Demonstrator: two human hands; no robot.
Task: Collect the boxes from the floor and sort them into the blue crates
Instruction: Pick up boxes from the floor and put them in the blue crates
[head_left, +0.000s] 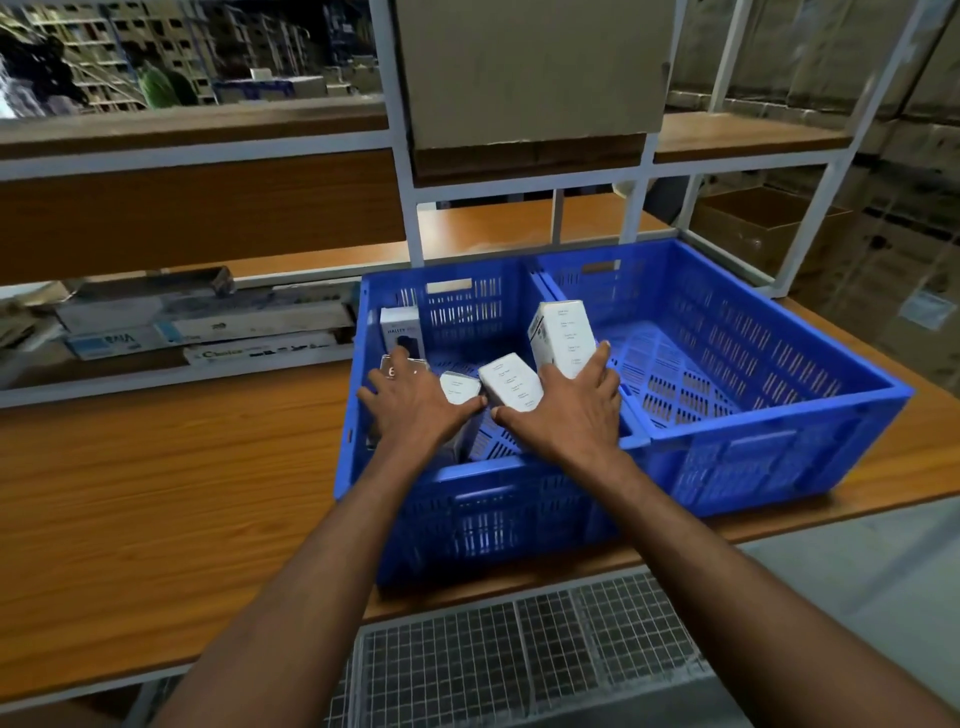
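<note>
Several boxes (511, 387) partly beneath hands (569, 415)

A warehouse stockroom is showing. White metal shelving (402, 156) is holding a cardboard carton (530, 67), and tall racks (234, 47) of stacked cartons are stretching behind. Two blue crates (753, 457) are sitting on a wooden table (156, 493).

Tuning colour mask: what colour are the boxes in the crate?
The boxes are white with dark print; head view.

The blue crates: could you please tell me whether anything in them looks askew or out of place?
Yes. In the left crate the white boxes are jumbled: the tall box leans sideways and the middle box lies slanted, while the back box stands upright against the wall. No damage shows.
</note>
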